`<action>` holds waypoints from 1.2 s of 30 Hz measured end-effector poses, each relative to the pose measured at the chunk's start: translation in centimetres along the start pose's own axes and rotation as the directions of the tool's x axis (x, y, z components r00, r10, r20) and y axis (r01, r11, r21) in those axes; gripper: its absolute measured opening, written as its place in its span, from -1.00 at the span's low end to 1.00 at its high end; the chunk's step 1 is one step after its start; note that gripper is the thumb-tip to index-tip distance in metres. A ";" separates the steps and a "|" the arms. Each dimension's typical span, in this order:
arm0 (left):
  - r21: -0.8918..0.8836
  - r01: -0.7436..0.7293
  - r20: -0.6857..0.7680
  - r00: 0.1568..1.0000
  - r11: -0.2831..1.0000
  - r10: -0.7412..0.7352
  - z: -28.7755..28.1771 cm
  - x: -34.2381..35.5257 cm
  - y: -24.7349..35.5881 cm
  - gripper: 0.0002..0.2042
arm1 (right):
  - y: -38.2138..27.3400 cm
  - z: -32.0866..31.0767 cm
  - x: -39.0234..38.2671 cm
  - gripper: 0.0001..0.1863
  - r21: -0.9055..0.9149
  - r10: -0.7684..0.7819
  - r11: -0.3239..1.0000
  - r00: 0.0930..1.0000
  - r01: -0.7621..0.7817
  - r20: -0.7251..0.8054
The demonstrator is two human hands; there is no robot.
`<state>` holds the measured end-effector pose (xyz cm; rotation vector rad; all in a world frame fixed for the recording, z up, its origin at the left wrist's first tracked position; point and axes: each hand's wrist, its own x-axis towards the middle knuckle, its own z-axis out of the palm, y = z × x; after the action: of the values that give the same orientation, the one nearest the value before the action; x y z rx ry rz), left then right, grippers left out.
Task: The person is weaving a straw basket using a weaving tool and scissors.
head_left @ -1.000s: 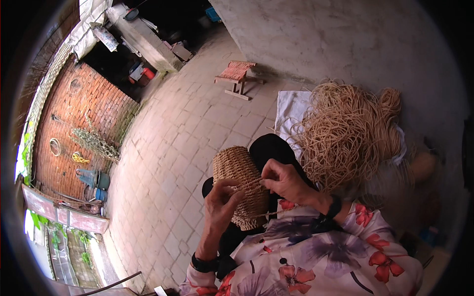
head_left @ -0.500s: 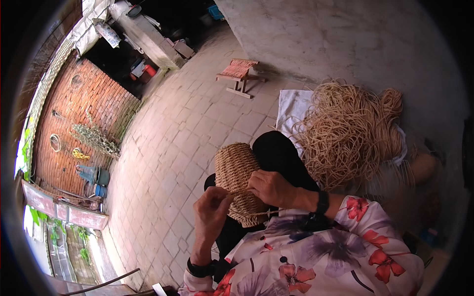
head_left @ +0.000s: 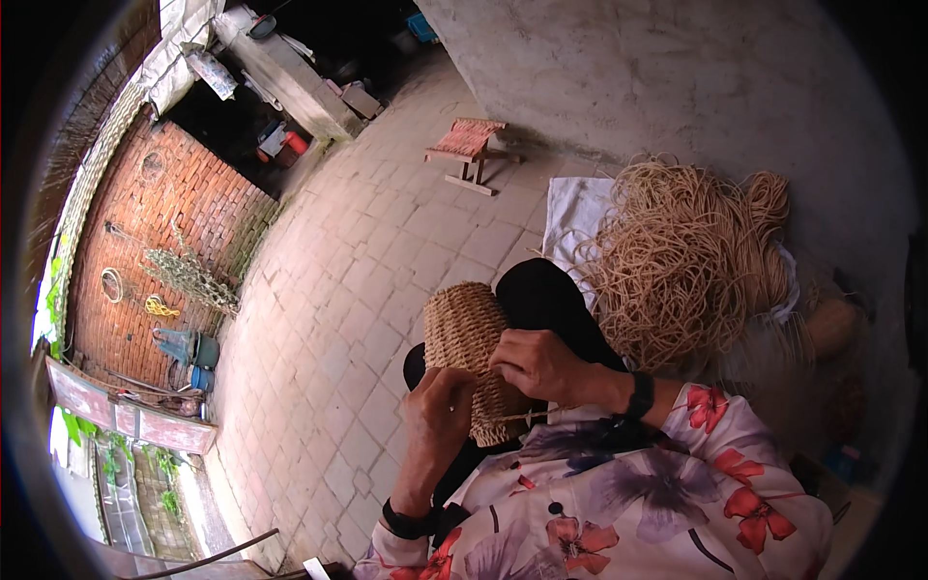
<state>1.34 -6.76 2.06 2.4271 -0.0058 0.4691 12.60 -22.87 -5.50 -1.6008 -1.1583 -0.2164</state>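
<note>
One woven, basket-like piece (head_left: 462,319) lay over the person's lap, between two black-clad knees, its plain weave filling the space just beyond the hands. Two bare hands were at it: the left hand (head_left: 440,401) at its near left side, the right hand (head_left: 534,363) at its right side, the two a little apart. The fingers of both were bent and drawn in toward the thumbs; whether either pinched a strand could not be told. One loose cord end (head_left: 525,416) stuck out to the right from the piece's near end. Two dark bands, one per wrist, sat by the floral sleeves.

To the right, one big tangled heap of tan cord (head_left: 672,266) rested on one white cloth (head_left: 572,215). Far off stood one low stool (head_left: 468,142) with a reddish seat, on the paved floor (head_left: 329,280). On the far left, one ring (head_left: 112,285) and one yellow coil (head_left: 160,306) hung on the brick wall (head_left: 188,184).
</note>
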 end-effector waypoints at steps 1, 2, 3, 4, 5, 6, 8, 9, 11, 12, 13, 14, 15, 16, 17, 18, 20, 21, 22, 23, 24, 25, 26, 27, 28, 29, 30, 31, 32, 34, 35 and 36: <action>0.054 -0.016 0.013 1.000 0.998 0.016 0.4 0.0 -0.1 -0.94 | 0.2 -0.4 -0.3 -0.93 -0.002 0.001 1.000 1.000 -0.001 -0.002; 0.108 -0.034 0.027 0.999 0.994 0.031 0.7 0.1 -0.3 -0.94 | 0.4 -0.8 -0.6 -0.93 0.006 0.042 0.999 0.999 -0.042 0.020; 0.107 -0.035 0.030 0.999 0.994 0.033 0.9 0.2 -0.3 -0.94 | 0.5 -1.0 -0.8 -0.92 0.013 0.083 0.996 0.996 -0.084 0.042; 0.113 -0.062 0.017 0.998 0.992 0.060 1.1 0.3 -0.4 -0.94 | 0.4 -1.0 -0.8 -0.92 0.014 0.085 0.996 0.996 -0.085 0.040; 0.119 -0.088 0.005 0.996 0.989 0.088 1.3 0.4 -0.5 -0.94 | 0.3 -1.0 -0.9 -0.92 -0.004 0.059 0.998 0.997 -0.059 0.041; 0.120 -0.088 0.008 0.996 0.989 0.088 1.7 0.4 -0.7 -0.94 | 0.2 -1.0 -1.0 -0.92 -0.022 0.033 0.999 0.999 -0.032 0.043; 0.177 -0.136 0.021 0.991 0.975 0.135 2.3 0.3 -1.4 -0.92 | 0.5 -0.8 -1.1 -0.92 -0.054 0.018 0.998 0.998 -0.015 0.057; 0.181 -0.138 0.023 0.990 0.974 0.136 2.5 0.4 -1.5 -0.92 | 0.7 -0.6 -1.1 -0.92 -0.088 0.004 0.996 0.997 0.002 0.073; 0.181 -0.150 0.013 0.989 0.972 0.150 3.0 0.6 -1.4 -0.91 | 1.0 -0.4 -1.2 -0.92 -0.107 -0.021 0.994 0.997 0.029 0.069; 0.183 -0.153 0.017 0.988 0.971 0.152 3.1 0.6 -1.4 -0.91 | 1.2 -0.4 -1.3 -0.91 -0.125 -0.049 0.991 0.996 0.057 0.069; 0.192 -0.140 0.010 0.990 0.971 0.141 3.2 0.6 -1.4 -0.92 | 1.2 -0.2 -1.3 -0.91 -0.125 -0.050 0.990 0.996 0.058 0.068; 0.200 -0.128 0.003 0.991 0.971 0.130 3.3 0.5 -1.4 -0.92 | 1.3 -0.1 -1.3 -0.89 -0.148 -0.063 0.986 0.995 0.074 0.079; 0.202 -0.130 0.003 0.991 0.971 0.132 3.3 0.5 -1.3 -0.92 | 1.3 0.0 -1.3 -0.87 -0.171 -0.076 0.981 0.993 0.090 0.091; 0.205 -0.127 -0.003 0.991 0.970 0.130 3.4 0.5 -1.2 -0.93 | 1.2 -0.1 -1.2 -0.87 -0.171 -0.074 0.981 0.993 0.088 0.087; 0.209 -0.124 -0.010 0.992 0.970 0.129 3.5 0.5 -1.1 -0.93 | 1.0 -0.3 -1.1 -0.88 -0.183 -0.083 0.978 0.991 0.101 0.105; 0.210 -0.126 -0.008 0.991 0.970 0.130 3.8 0.4 -1.1 -0.93 | 0.9 -0.4 -1.0 -0.89 -0.196 -0.091 0.974 0.988 0.114 0.122; 0.205 -0.081 -0.041 0.995 0.975 0.091 4.2 0.2 -1.3 -0.95 | 0.8 -0.4 -1.0 -0.90 -0.202 -0.085 0.973 0.988 0.110 0.129; 0.206 -0.083 -0.039 0.995 0.975 0.093 4.2 0.1 -1.4 -0.95 | 0.7 -0.4 -1.1 -0.90 -0.209 -0.077 0.972 0.987 0.106 0.138; 0.187 -0.051 -0.039 0.997 0.981 0.060 4.2 0.1 -1.4 -0.95 | 0.9 -0.3 -1.2 -0.90 -0.209 -0.078 0.972 0.988 0.105 0.136; 0.167 -0.019 -0.038 0.999 0.986 0.026 4.2 0.0 -1.4 -0.95 | 1.1 -0.1 -1.3 -0.91 -0.207 -0.065 0.974 0.990 0.090 0.126; 0.168 -0.020 -0.038 0.999 0.986 0.026 4.0 0.0 -1.4 -0.95 | 1.2 0.1 -1.4 -0.92 -0.204 -0.052 0.976 0.992 0.075 0.116; 0.133 0.004 -0.015 1.000 0.991 -0.002 3.9 -0.1 -1.4 -0.95 | 1.2 0.1 -1.5 -0.92 -0.205 -0.051 0.976 0.992 0.074 0.116; 0.100 0.029 0.008 1.000 0.995 -0.029 3.8 -0.1 -1.5 -0.93 | 1.3 0.2 -1.5 -0.94 -0.205 -0.046 0.977 0.993 0.067 0.107; 0.098 0.029 0.008 1.000 0.995 -0.030 3.7 -0.1 -1.5 -0.93 | 1.3 0.2 -1.5 -0.94 -0.205 -0.041 0.977 0.994 0.061 0.098; 0.062 -0.008 0.022 1.000 0.998 0.006 3.7 -0.1 -1.6 -0.87 | 1.3 0.2 -1.5 -0.94 -0.205 -0.041 0.977 0.994 0.060 0.099; 0.026 -0.044 0.034 0.999 0.999 0.043 3.6 0.0 -1.7 -0.81 | 1.2 0.2 -1.5 -0.95 -0.208 -0.038 0.977 0.995 0.056 0.092; 0.024 -0.043 0.033 0.999 0.999 0.042 3.3 0.0 -1.5 -0.81 | 1.2 0.2 -1.4 -0.95 -0.210 -0.036 0.976 0.996 0.053 0.085; -0.176 0.165 0.149 0.979 0.970 -0.140 2.8 0.1 -0.8 -0.73 | 1.1 0.2 -1.4 -0.95 -0.211 -0.036 0.976 0.996 0.053 0.086; -0.340 0.379 0.295 0.912 0.860 -0.285 2.4 0.2 -0.2 -0.65 | 1.1 0.2 -1.4 -0.94 -0.211 -0.036 0.976 0.996 0.053 0.085; -0.459 0.479 0.367 0.869 0.748 -0.331 1.8 0.5 0.7 -0.61 | 1.0 0.1 -1.3 -0.94 -0.211 -0.038 0.976 0.995 0.055 0.087; -0.554 0.567 0.444 0.820 0.609 -0.360 1.6 0.5 0.9 -0.57 | 1.0 0.1 -1.3 -0.94 -0.206 -0.033 0.977 0.996 0.050 0.084; -0.556 0.566 0.442 0.821 0.608 -0.360 1.6 0.5 1.0 -0.57 | 0.9 0.1 -1.3 -0.94 -0.201 -0.028 0.979 0.996 0.043 0.080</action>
<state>2.22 -8.43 1.67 1.6463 0.2918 -0.1400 12.60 -23.48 -6.97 -1.7807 -1.2571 -0.3069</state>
